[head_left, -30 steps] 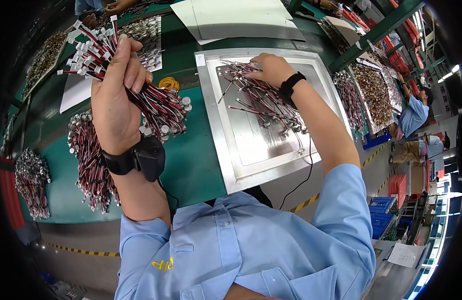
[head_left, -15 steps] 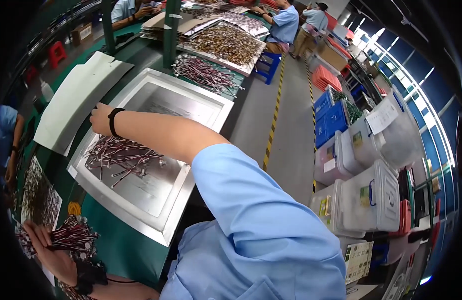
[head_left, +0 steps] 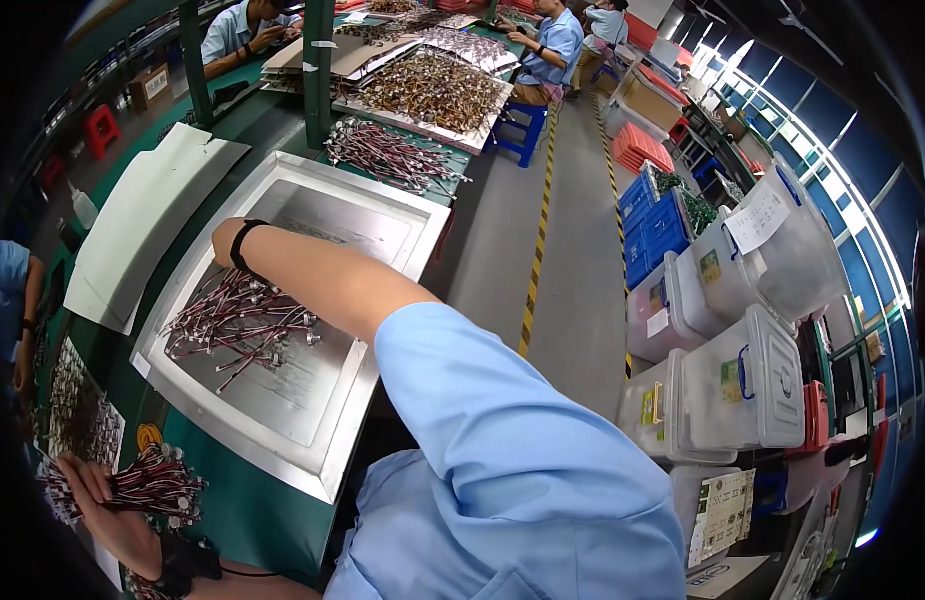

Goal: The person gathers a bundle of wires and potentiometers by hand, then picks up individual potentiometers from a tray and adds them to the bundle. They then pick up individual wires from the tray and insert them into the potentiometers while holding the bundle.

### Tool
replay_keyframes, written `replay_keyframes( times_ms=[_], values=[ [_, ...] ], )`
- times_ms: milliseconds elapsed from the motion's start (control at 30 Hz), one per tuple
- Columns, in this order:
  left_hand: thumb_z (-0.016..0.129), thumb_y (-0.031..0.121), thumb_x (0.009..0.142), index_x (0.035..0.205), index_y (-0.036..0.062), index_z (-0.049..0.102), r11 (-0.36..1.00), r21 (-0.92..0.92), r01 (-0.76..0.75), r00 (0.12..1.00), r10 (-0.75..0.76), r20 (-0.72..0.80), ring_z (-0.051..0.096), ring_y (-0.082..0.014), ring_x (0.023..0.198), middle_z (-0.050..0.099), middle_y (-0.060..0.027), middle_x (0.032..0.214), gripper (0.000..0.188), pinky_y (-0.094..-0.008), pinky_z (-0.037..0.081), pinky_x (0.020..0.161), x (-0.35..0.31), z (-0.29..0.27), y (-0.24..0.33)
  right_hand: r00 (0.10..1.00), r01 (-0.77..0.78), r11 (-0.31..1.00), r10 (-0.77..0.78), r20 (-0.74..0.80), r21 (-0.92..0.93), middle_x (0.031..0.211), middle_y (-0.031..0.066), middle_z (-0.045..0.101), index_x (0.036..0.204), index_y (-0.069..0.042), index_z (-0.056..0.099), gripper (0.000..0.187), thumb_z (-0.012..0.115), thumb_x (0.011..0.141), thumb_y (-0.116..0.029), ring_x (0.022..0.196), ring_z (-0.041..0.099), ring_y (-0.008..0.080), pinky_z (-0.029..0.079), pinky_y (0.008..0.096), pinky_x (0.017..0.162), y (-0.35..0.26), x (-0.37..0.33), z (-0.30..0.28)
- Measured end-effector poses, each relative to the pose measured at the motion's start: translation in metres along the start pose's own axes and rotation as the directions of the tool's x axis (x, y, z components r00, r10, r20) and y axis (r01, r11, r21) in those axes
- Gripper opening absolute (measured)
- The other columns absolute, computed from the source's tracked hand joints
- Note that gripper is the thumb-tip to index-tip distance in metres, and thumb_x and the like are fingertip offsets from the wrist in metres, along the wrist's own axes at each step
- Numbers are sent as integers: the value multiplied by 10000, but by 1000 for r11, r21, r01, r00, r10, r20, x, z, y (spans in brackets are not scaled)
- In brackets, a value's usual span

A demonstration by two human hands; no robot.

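Note:
My left hand (head_left: 107, 515) is closed around a thick bundle of short dark-red and black wires (head_left: 154, 482) with small round silvery ends, at the lower left. A shallow metal-framed tray (head_left: 327, 470) lies on the green bench in front of me. Loose wires of the same kind form a heap (head_left: 244, 320) on its bare metal floor. My right hand (head_left: 226, 243) reaches over the tray's far-left part, just beyond that heap. Its fingers point down and away, hidden behind the back of the hand, so what they touch is not visible.
A pale foam sheet (head_left: 147, 220) lies left of the tray. Beyond it are another wire pile (head_left: 392, 155) and a board heaped with brownish parts (head_left: 422, 92). A green post (head_left: 318, 80) rises from the bench. Co-workers sit farther along; clear plastic boxes (head_left: 747, 385) stand right of the aisle.
My right hand has shifted slightly right and lower in the picture, its fingers now turned out of sight. The left hand keeps its bundle. The whole view has moved a little.

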State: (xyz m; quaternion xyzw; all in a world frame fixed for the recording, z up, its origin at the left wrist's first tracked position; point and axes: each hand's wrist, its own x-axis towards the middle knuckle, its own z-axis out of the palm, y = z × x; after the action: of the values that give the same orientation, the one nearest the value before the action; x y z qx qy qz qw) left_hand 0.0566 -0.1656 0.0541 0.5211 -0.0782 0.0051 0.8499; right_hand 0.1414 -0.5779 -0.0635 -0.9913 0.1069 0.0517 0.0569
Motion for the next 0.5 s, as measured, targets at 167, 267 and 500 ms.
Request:
replay_keyframes(
  times_ms=[167,267,500],
  values=[
    [353,195,1007,1257,-16,489,999,-6,-32,991,30,-130,322,-105,676,396,2,794,355,-240,364,736,-12,27,0,964,-185,972,208,-164,144,949,165,666,881,-22,701,223,633,746,-186,932,632,288,495,405,806,13,7,28],
    [354,193,1006,1271,-18,479,999,-5,-32,990,31,-141,325,-102,677,408,3,805,361,-233,366,739,-8,13,0,995,-99,993,98,26,59,952,166,665,862,-24,700,215,650,740,-194,925,636,303,510,400,786,15,8,12],
    [366,190,1002,1262,-25,485,999,-33,-21,995,24,101,337,-93,687,421,1,810,357,-218,369,749,4,-9,-2,944,-210,966,241,-226,153,918,167,657,825,-59,696,135,620,758,-148,882,631,330,508,407,773,27,-12,-2]
  ],
)
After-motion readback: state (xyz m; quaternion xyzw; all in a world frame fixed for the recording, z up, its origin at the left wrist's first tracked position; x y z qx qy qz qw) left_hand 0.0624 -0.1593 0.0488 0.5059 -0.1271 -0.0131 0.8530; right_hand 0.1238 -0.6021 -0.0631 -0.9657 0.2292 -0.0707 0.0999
